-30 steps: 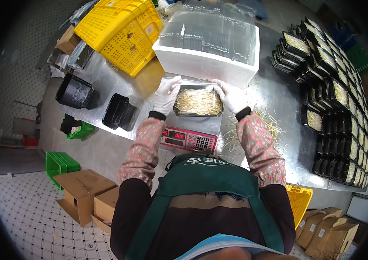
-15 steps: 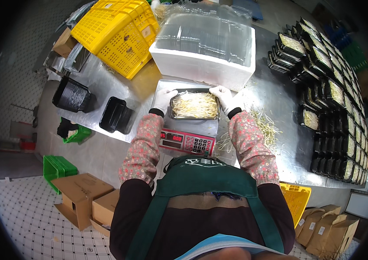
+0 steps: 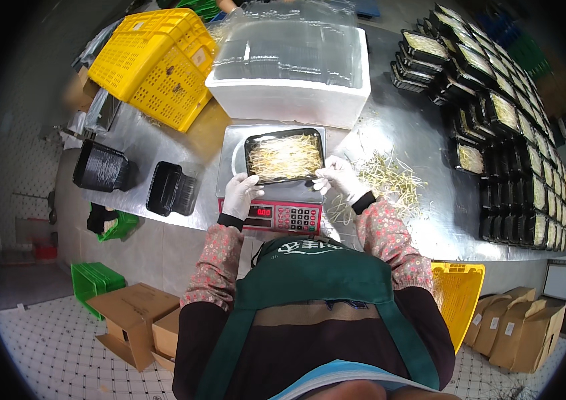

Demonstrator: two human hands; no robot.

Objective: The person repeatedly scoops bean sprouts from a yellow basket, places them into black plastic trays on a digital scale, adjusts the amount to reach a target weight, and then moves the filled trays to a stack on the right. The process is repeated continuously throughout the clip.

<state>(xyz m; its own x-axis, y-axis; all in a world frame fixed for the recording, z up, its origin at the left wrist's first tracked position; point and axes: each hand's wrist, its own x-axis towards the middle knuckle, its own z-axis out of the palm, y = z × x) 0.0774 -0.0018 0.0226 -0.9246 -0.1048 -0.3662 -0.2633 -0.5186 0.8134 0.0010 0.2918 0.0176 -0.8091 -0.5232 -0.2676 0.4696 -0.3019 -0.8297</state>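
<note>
A black plastic tray of pale bean sprouts (image 3: 284,157) is over the steel platform of a digital scale with a red front panel (image 3: 283,217). My left hand (image 3: 240,196), in a white glove, grips the tray's near left corner. At the near right corner, my gloved right hand (image 3: 338,179) pinches the rim between thumb and fingers. Whether the tray's underside touches the platform is hidden. Loose bean sprouts (image 3: 390,181) lie in a pile on the steel table, just right of my right hand.
Behind the scale stands a white foam box (image 3: 290,103) holding stacked clear lids (image 3: 283,50). A yellow crate (image 3: 156,67) leans at the back left. Empty black trays (image 3: 102,167) stand at left. Many filled trays (image 3: 496,120) are stacked along the right.
Both hands have moved from the tray's far corners to its near corners. The tray now sits slightly turned over the platform. The whole view has shifted a little.
</note>
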